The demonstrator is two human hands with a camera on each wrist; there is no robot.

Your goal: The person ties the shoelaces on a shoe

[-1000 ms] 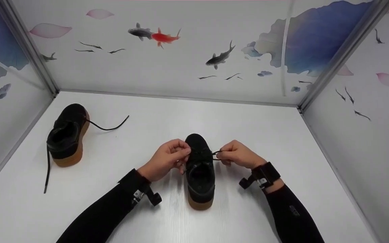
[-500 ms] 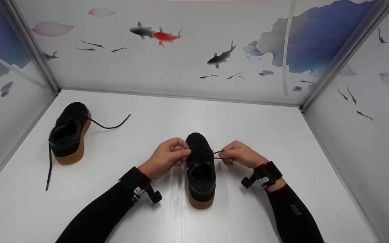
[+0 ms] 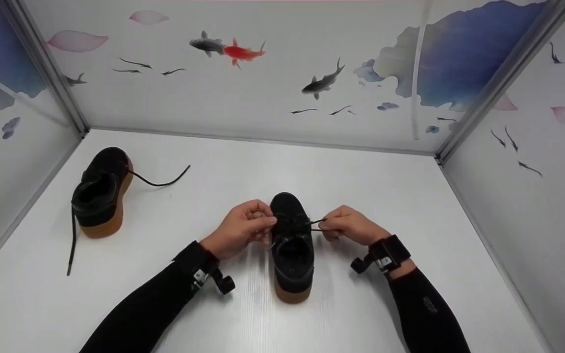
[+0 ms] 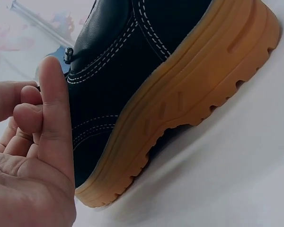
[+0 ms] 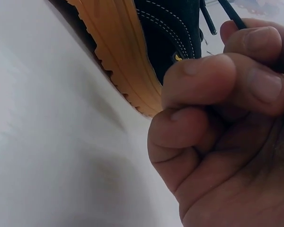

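Note:
A black shoe (image 3: 295, 282) with a tan sole stands upright on the white table, toe pointing away. At its left side my left hand (image 3: 243, 230) pinches a dark lace between thumb and fingers; only a bit of that lace shows in the left wrist view, beside the shoe's stitched side (image 4: 104, 94). On the other side my right hand (image 3: 351, 226) pinches a black shoelace (image 3: 316, 222) stretched out from the eyelets. The lace (image 5: 231, 13) runs into the right fingertips in the right wrist view, where curled fingers (image 5: 199, 80) cover part of the shoe.
A second black shoe (image 3: 98, 191) with a tan sole stands at the table's left, its laces hanging loose on both sides. One lace (image 3: 165, 184) lies to the right on the table (image 3: 361, 181). Panels printed with fish (image 3: 243, 51) enclose the back and sides.
The right hand has drawn very slightly to the right, with a little more lace showing between it and the shoe. The left hand stays nearly still; the head view has shifted slightly.

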